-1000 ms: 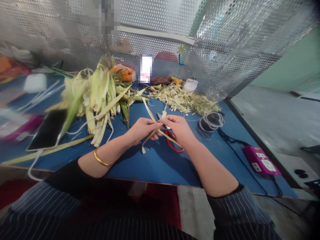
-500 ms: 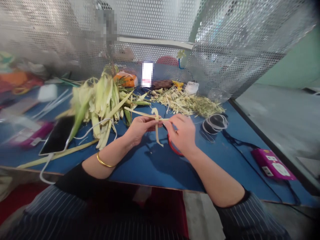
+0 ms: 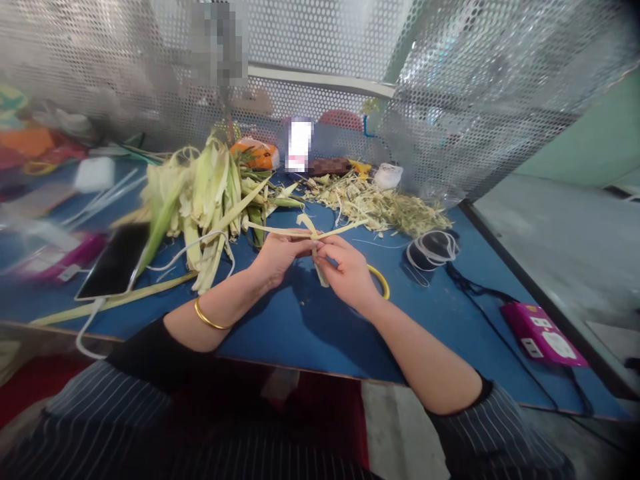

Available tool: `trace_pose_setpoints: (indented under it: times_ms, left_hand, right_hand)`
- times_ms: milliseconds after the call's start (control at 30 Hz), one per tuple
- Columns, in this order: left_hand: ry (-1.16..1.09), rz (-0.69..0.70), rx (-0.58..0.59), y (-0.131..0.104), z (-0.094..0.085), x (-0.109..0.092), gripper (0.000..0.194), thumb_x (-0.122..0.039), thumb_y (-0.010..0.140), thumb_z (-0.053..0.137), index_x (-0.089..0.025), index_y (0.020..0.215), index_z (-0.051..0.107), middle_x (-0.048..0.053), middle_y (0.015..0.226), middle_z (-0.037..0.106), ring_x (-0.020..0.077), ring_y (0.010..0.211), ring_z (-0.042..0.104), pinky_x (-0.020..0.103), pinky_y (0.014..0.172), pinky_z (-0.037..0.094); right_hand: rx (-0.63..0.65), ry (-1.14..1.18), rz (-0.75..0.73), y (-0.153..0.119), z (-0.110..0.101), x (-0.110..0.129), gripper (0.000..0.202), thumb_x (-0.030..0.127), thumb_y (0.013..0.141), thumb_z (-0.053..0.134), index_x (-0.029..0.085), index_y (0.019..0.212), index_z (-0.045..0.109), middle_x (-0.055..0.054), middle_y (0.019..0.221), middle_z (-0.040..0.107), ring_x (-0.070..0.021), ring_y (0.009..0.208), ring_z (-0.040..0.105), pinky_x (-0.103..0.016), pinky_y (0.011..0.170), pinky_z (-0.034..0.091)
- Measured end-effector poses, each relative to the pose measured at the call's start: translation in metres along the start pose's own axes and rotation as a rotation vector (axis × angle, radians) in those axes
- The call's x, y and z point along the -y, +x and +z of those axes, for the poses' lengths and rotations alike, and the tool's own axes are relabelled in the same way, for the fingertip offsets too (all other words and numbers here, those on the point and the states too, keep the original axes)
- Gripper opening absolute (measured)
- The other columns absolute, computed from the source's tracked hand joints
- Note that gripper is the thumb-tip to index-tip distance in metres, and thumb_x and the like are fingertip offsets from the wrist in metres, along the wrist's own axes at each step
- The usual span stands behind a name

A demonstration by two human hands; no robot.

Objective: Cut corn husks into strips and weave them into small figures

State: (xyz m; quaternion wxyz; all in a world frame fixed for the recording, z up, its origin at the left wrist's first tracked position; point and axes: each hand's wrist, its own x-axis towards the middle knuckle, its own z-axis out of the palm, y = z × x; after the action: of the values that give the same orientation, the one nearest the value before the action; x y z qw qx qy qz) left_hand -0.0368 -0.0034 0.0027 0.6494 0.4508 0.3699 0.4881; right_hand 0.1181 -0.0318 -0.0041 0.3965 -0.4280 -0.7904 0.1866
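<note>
Pale yellow-green leaf strips (image 3: 345,230), folded into a small crossing with ends sticking out several ways, are pinched between my two hands above the table's middle. My left hand (image 3: 283,257), with a gold bangle (image 3: 206,317) on its forearm, grips the crossing from the left. My right hand (image 3: 347,270) has its thumb and fingers closed on the strip end that points down toward me. A yellow loop (image 3: 383,280), like a scissor handle, shows just right of my right hand; whether the hand holds it I cannot tell.
A heap of long pale leaves (image 3: 210,193) lies left of my hands. Shredded trimmings (image 3: 380,203) lie behind. A cord spool (image 3: 431,250) and purple power strip (image 3: 543,333) stand right. A cabled phone (image 3: 115,260) lies left; a lit screen (image 3: 299,143) stands behind. A perforated screen (image 3: 320,40) bounds the back.
My right hand has moved down from the strip end pointing right to the one pointing toward me. A red loop under that hand is gone from view; a yellow loop now shows beside it.
</note>
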Motion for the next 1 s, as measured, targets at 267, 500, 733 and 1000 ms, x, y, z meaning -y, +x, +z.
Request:
trace_pose_setpoints:
  times_ms: [267,500,733,1000]
  left_hand:
    - [-0.008,-0.027,0.004,0.002,-0.003,0.000,0.018,-0.020,0.064,0.077,-0.012,0.079,0.073,0.005,0.083,0.072,0.0139,0.080,0.064,0.027,0.077,0.051]
    - [0.007,-0.055,0.040,0.002,-0.005,0.002,0.026,-0.031,0.065,0.079,-0.014,0.083,0.072,0.004,0.080,0.071,0.0151,0.076,0.066,0.029,0.075,0.052]
    - [0.097,-0.053,0.006,0.000,0.002,0.007,0.023,-0.030,0.062,0.080,-0.013,0.069,0.067,0.000,0.064,0.065,0.0104,0.062,0.061,0.025,0.065,0.049]
    - [0.042,-0.100,-0.029,-0.001,0.010,0.007,0.019,-0.022,0.061,0.080,-0.013,0.063,0.064,0.000,0.064,0.065,0.0106,0.060,0.064,0.026,0.066,0.051]
  right_hand:
    - [-0.048,0.089,0.053,0.000,0.002,0.002,0.017,0.024,0.085,0.057,0.020,0.068,0.057,-0.005,0.098,0.063,-0.0177,0.095,0.059,-0.031,0.086,0.044]
    - [-0.299,0.758,0.600,0.006,0.005,-0.006,0.028,0.046,0.073,0.071,0.019,0.075,0.065,0.002,0.069,0.061,-0.0103,0.061,0.053,-0.026,0.063,0.044]
    - [-0.362,0.880,0.593,0.008,0.004,-0.006,0.019,0.034,0.068,0.076,0.017,0.070,0.068,0.002,0.061,0.061,-0.0080,0.054,0.054,-0.023,0.057,0.045]
    - [-0.486,0.851,0.603,0.009,0.003,-0.009,0.018,0.032,0.064,0.076,0.017,0.066,0.067,0.003,0.057,0.059,-0.0075,0.050,0.052,-0.023,0.054,0.046]
